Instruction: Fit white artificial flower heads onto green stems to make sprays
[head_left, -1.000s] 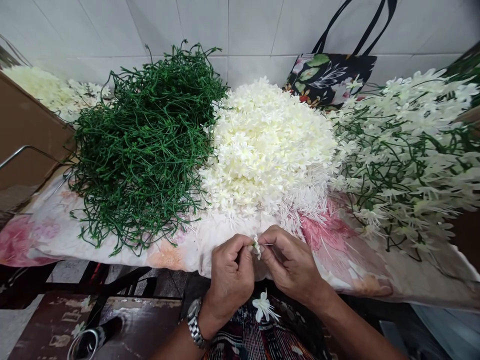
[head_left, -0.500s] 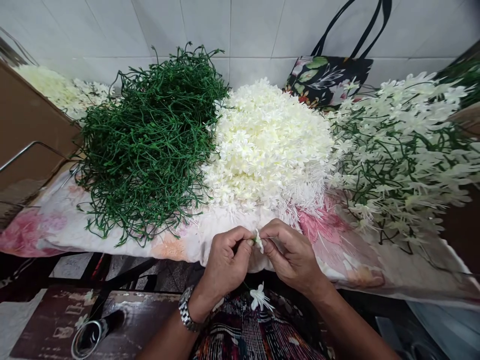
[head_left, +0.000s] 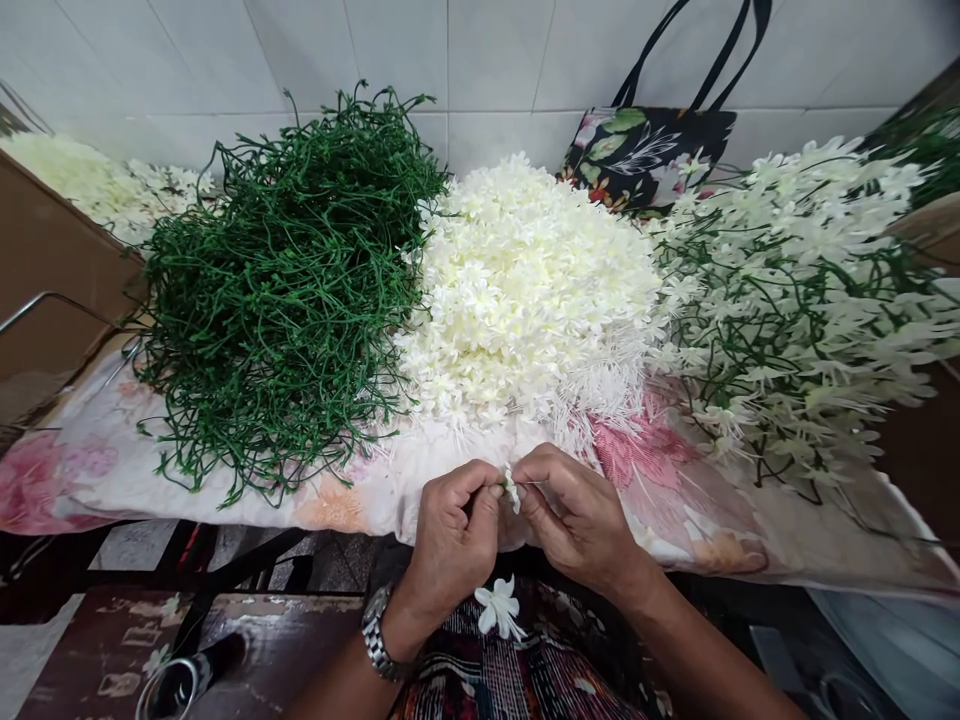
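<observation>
My left hand [head_left: 457, 520] is pinched on a thin green artificial flower stem, mostly hidden by the fingers. A small white artificial flower [head_left: 512, 492] shows edge-on between my two hands. My right hand [head_left: 574, 505] is closed, thumb and forefinger pinching fine white stamens on that flower's right side. Below my hands a second white flower [head_left: 499, 607] hangs over my lap, petals spread; its link to the held stem is not clear. Ahead lies a heap of loose white petals [head_left: 532, 270], with a bunch of white stamens [head_left: 600, 385] at its near right edge.
A pile of green stems [head_left: 285, 290] lies left on the floral cloth [head_left: 442, 490]. Assembled white flowers [head_left: 810, 310] are heaped right. A floral bag [head_left: 649, 155] leans against the tiled wall. A cardboard box [head_left: 60, 270] stands left; a cup [head_left: 176, 685] is lower left.
My hands stay pinched close together, with the held flower turned slightly and a fine strand showing on its right. The hanging flower has swung a little left and up. The view has shifted slightly.
</observation>
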